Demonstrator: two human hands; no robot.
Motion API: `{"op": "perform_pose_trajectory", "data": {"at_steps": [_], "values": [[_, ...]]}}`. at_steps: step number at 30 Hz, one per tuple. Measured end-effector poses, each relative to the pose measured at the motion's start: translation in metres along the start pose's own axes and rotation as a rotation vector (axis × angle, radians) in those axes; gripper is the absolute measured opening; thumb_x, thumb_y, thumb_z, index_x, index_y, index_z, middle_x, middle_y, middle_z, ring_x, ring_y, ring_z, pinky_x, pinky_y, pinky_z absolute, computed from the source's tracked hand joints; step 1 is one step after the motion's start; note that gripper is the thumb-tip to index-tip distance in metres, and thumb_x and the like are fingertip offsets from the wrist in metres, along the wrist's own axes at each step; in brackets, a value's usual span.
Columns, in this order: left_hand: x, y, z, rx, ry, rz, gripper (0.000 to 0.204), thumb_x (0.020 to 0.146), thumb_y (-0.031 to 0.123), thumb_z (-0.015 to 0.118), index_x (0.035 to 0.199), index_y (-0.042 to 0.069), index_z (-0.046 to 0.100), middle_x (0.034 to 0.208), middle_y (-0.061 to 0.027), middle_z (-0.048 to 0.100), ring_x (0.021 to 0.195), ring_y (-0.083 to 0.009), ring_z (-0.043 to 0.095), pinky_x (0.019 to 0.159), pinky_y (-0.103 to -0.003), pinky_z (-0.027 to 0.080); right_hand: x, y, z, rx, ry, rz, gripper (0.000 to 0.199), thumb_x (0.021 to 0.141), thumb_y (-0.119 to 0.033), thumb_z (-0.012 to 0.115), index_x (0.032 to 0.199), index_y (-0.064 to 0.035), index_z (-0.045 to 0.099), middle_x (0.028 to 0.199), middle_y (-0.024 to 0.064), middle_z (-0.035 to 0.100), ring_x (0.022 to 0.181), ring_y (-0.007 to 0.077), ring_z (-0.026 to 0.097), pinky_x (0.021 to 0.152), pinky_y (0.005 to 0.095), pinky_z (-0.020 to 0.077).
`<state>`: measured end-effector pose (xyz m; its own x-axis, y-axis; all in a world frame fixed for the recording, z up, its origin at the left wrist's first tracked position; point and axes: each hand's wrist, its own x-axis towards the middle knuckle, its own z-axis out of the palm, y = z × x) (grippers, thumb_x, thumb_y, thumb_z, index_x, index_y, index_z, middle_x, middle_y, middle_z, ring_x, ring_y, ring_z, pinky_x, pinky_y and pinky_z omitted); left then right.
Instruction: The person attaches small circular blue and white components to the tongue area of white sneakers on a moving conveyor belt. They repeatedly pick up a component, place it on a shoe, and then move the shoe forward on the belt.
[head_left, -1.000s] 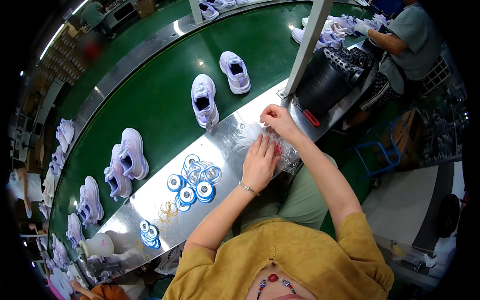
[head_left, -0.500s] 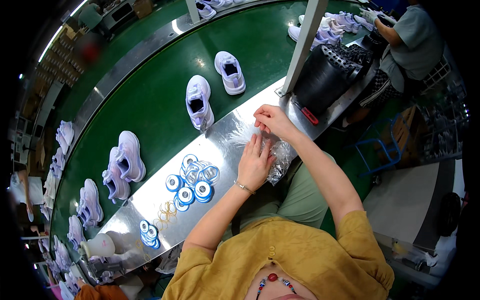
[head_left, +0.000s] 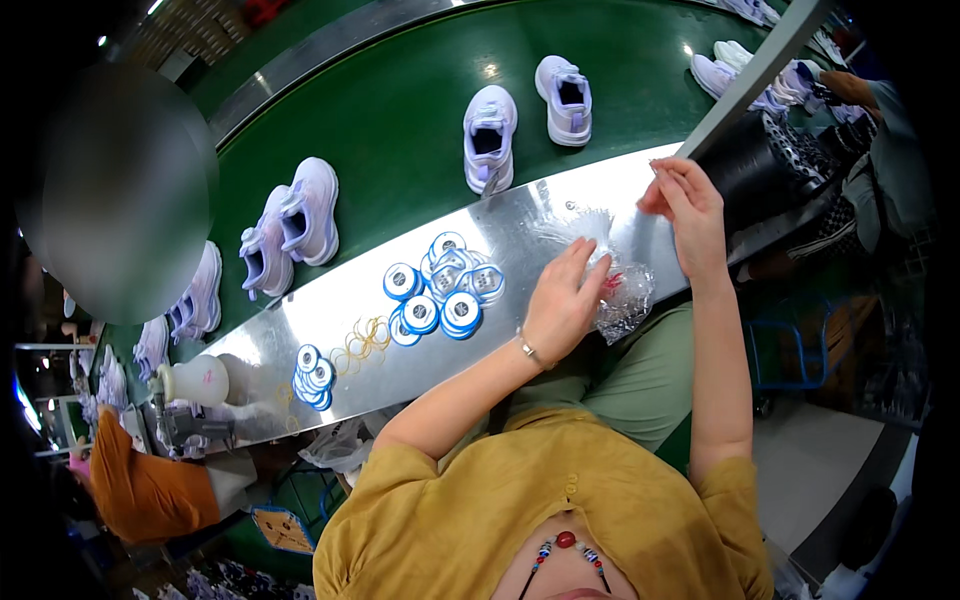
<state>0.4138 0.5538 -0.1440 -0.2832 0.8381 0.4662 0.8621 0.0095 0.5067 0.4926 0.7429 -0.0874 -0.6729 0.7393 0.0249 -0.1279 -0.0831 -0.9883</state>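
Observation:
My left hand (head_left: pixel 566 303) lies over the metal ledge with its fingers stretched out, at the edge of a fan of thin clear plastic strands (head_left: pixel 573 226). Beside its fingertips is a crinkled clear plastic bag (head_left: pixel 628 298) with a red mark. My right hand (head_left: pixel 692 212) is raised further right, near the post, thumb and fingertips pinched; whatever may be in that pinch is too small to make out. To the left of my left hand lies a heap of round white tags with blue rims (head_left: pixel 440 290).
Pale lilac shoes (head_left: pixel 490 130) stand on the green conveyor (head_left: pixel 400 140) beyond the metal ledge (head_left: pixel 545 195). Yellow rubber bands (head_left: pixel 362 340), a smaller tag stack (head_left: pixel 313 378) and a white cone (head_left: pixel 200 380) are leftward. A slanted post (head_left: pixel 755 80) and black container (head_left: pixel 745 170) stand right.
My right hand has moved away from my left hand, up and to the right. The left hand stays by the strands and bag. The whole view has shifted, with the ledge lying flatter.

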Motion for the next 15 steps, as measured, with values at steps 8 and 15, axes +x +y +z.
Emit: {"op": "perform_pose_trajectory", "data": {"at_steps": [8,15], "values": [[-0.077,-0.040,-0.094,0.260,0.168,-0.325,0.029,0.076,0.002,0.068,0.104,0.000,0.061,0.101,-0.0154,0.057,0.091,-0.0325,0.055,0.079,-0.040,0.046,-0.051,0.035,0.036,-0.214,-0.173,0.243,0.013,0.090,-0.014,0.061,0.101,-0.0059,0.060,0.070,-0.0063,0.048,0.059,0.0029,0.041,0.052,0.0199,0.0345],[-0.091,-0.047,-0.101,0.322,0.057,-0.457,0.032,0.076,0.010,0.072,0.103,-0.004,0.060,0.101,-0.0167,0.054,0.094,-0.0333,0.051,0.081,-0.040,0.044,-0.080,0.079,0.137,-0.611,-0.412,0.100,0.023,0.081,-0.026,0.066,0.089,-0.0057,0.060,0.070,0.0163,0.064,0.069,0.0355,0.064,0.062,0.0441,0.0483]]}}
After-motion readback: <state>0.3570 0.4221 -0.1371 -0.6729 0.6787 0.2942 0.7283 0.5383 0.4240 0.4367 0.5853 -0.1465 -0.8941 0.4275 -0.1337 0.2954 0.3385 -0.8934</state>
